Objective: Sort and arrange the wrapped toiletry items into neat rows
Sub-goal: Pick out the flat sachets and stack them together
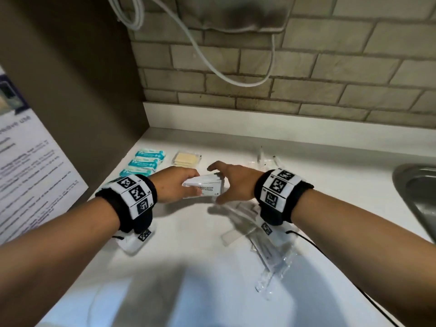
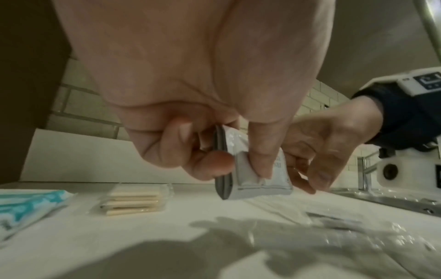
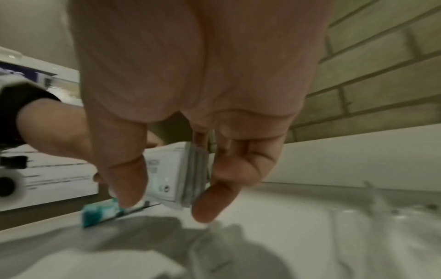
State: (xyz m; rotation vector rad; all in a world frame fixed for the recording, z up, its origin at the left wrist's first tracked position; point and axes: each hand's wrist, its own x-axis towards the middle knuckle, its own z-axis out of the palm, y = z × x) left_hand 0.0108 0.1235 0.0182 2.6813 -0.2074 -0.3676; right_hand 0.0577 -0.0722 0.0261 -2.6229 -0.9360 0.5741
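Note:
Both hands meet over the white counter and hold a stack of white shampoo sachets a little above it. My left hand pinches the stack's left end between thumb and fingers. At the right end my right hand curls round the stack, thumb in front and a finger at the edges. Teal packets lie in a column at the back left. Beside them sits a pile of yellow clear-wrapped items.
Loose clear-wrapped items lie under my right wrist and at the back. A steel sink is at the right edge. A printed sign leans on the brown panel at the left. A white cable hangs on the tiled wall.

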